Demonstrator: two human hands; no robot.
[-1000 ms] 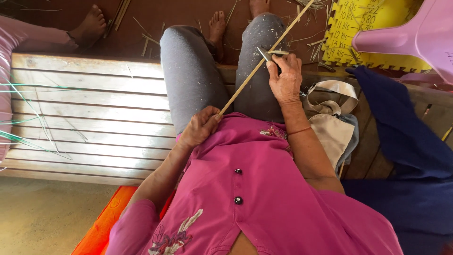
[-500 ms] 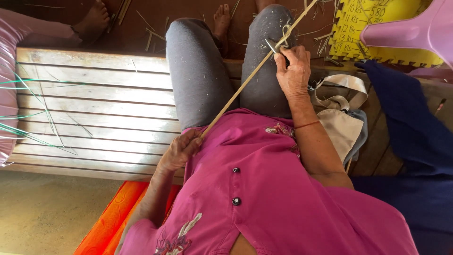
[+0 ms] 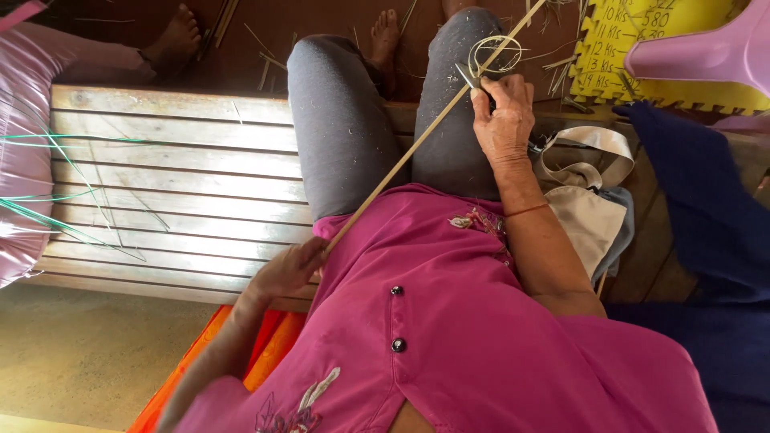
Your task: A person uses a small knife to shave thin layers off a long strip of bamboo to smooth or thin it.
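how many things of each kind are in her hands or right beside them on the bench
bamboo strip, held by left hand and right hand: 1
small blade in the right hand: 1
curled shaving at the blade: 1
cloth bag beside the right arm: 1
wooden bench: 1
total: 5

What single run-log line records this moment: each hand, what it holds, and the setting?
left hand: grips lower end of bamboo strip | right hand: holds small blade against strip, thin shaving curling | seat: wooden slat bench
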